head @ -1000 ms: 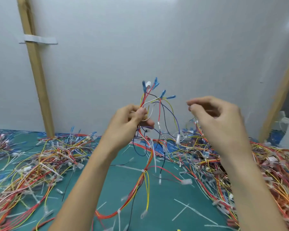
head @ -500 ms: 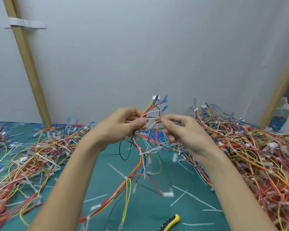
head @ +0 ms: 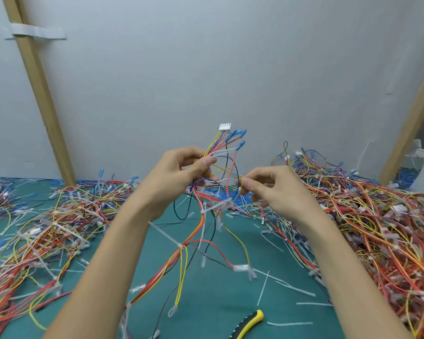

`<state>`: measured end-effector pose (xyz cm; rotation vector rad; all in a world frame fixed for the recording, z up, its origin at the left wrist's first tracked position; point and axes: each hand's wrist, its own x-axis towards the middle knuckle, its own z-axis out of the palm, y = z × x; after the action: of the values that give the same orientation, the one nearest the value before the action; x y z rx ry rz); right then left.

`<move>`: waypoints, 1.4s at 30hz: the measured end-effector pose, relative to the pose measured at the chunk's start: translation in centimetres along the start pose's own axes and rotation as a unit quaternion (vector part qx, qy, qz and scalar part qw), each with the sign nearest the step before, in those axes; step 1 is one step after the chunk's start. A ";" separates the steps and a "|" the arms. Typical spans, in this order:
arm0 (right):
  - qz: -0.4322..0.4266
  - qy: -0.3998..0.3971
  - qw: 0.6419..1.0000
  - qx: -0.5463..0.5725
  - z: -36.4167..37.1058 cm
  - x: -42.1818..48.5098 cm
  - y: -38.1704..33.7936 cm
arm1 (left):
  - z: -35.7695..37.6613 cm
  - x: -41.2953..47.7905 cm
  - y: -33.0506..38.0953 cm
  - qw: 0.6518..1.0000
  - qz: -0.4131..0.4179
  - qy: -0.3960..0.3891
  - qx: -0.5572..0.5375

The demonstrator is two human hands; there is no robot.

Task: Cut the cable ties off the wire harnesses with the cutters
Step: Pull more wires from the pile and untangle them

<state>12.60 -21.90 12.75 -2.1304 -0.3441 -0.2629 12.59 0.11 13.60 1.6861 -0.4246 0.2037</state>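
Left hand (head: 181, 172): raised over the green tabletop (head: 218, 297), grip pinching the wire harness (head: 227, 155) below its white connector.
Right hand (head: 274, 189): grip pinching loose wires of the same harness, near the left.
Cable tie (head: 214, 208): white, on the bundle hanging beneath both hands.
Cutters (head: 247, 324): lying untouched on the tabletop, below the hands.
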 end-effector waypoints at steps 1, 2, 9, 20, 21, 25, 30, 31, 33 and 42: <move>-0.007 0.010 1.000 -0.009 0.0 0.0 -0.1 | 0.2 0.1 0.1 1.000 0.004 0.011 -0.013; -0.015 0.025 0.999 -0.018 0.1 0.0 -0.2 | 0.3 0.2 0.1 1.000 0.005 0.018 -0.022; -0.030 0.074 0.982 -0.169 -0.3 -1.3 -2.7 | 0.1 0.7 -1.1 0.997 0.010 0.073 0.026; -0.139 -0.217 0.928 -0.270 1.7 -12.7 -5.0 | 1.2 0.3 -1.7 0.946 0.046 0.007 0.321; -0.146 -0.152 0.945 -0.248 1.9 -13.2 -4.0 | 1.7 -0.1 -1.7 0.946 0.038 -0.030 0.320; -0.159 0.121 0.964 -0.173 1.4 -13.5 0.5 | 4.4 -2.4 -2.3 0.915 0.047 -0.179 0.359; -0.082 0.018 0.981 -0.176 3.1 -12.9 6.4 | 7.4 -5.8 -2.6 0.904 0.095 -0.239 0.341; -0.090 0.027 0.981 -0.170 3.5 -12.8 7.3 | 7.4 -6.2 -2.4 0.911 0.102 -0.220 0.334; -0.099 0.063 0.983 -0.140 4.1 -12.6 8.1 | 6.7 -7.2 -1.9 0.926 0.103 -0.173 0.320; -0.038 0.153 0.987 -0.044 3.8 -11.9 10.0 | -2.8 -18.0 -3.0 0.929 -0.091 -0.070 0.353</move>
<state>5.08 -25.71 -0.81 -2.1252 -0.2369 -0.6514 -2.41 6.10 4.62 2.4486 -0.3121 0.1017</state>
